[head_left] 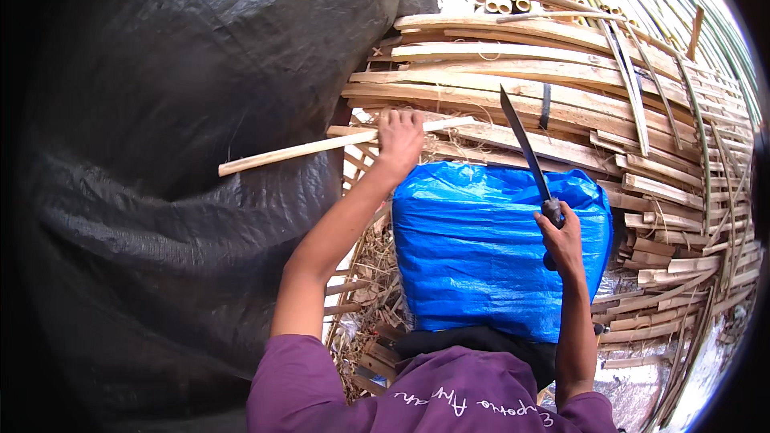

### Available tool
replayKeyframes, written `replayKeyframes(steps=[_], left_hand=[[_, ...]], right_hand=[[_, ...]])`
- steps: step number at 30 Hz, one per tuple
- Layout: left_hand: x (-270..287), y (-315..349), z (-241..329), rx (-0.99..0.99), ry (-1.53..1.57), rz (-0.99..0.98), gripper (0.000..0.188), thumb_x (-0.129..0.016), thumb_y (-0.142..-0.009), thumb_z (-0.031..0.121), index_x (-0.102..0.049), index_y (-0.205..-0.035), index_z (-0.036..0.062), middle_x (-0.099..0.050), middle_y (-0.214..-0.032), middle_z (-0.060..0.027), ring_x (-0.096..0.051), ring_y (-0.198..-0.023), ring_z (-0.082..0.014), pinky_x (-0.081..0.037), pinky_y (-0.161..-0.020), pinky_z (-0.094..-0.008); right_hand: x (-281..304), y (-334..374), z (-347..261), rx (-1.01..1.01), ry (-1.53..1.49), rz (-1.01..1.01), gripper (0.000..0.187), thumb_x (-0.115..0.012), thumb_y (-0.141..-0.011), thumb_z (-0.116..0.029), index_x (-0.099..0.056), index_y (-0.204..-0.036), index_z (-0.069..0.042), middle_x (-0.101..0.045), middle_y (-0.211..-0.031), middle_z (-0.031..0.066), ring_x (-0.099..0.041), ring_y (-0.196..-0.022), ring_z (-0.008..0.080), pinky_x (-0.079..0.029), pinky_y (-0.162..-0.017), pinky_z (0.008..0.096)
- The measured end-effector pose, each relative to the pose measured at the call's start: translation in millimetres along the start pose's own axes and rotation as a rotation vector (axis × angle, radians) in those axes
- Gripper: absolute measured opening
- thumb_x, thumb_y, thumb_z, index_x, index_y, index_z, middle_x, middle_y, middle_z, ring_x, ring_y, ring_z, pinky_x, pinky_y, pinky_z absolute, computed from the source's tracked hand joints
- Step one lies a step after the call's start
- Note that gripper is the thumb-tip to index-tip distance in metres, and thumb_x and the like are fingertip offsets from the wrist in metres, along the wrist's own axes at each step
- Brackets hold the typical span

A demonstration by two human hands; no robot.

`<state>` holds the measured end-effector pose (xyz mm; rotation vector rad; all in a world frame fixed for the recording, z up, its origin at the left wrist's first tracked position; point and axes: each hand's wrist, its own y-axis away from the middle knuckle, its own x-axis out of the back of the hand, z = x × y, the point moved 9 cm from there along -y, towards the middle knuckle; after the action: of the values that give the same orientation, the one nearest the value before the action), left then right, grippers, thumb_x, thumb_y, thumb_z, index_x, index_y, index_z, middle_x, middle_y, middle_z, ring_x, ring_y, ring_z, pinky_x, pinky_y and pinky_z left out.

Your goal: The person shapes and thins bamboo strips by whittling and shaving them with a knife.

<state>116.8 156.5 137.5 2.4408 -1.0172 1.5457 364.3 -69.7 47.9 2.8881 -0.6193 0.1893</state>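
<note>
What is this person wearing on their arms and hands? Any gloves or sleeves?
No gloves: the left hand and the right hand are both bare, with no rings, watch or bands to be seen. The forearms are bare too. The only clothing in view is a purple shirt with short sleeves ending above the elbows, and pale lettering across the chest.

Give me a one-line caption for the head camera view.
Left hand grips a bamboo strip; right hand raises a long knife.
</note>
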Motion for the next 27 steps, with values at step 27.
replayKeyframes(steps=[27], left_hand=[[165.0,43.8,-14.0,-0.45,0.809,0.794,0.027,-0.074,-0.072,0.016,-0.049,-0.062,0.0102,-0.045,-0.053,-0.0059,-0.051,-0.047,-0.0246,-0.042,-0.046,-0.0377]], right_hand=[[16.0,9.3,-71.8,0.13,-0.408,0.031,0.021,-0.07,-0.09,-0.018,-0.05,-0.092,-0.01,-0.042,-0.06,-0.008,-0.037,-0.046,-0.0003,-0.027,-0.039,0.018]])
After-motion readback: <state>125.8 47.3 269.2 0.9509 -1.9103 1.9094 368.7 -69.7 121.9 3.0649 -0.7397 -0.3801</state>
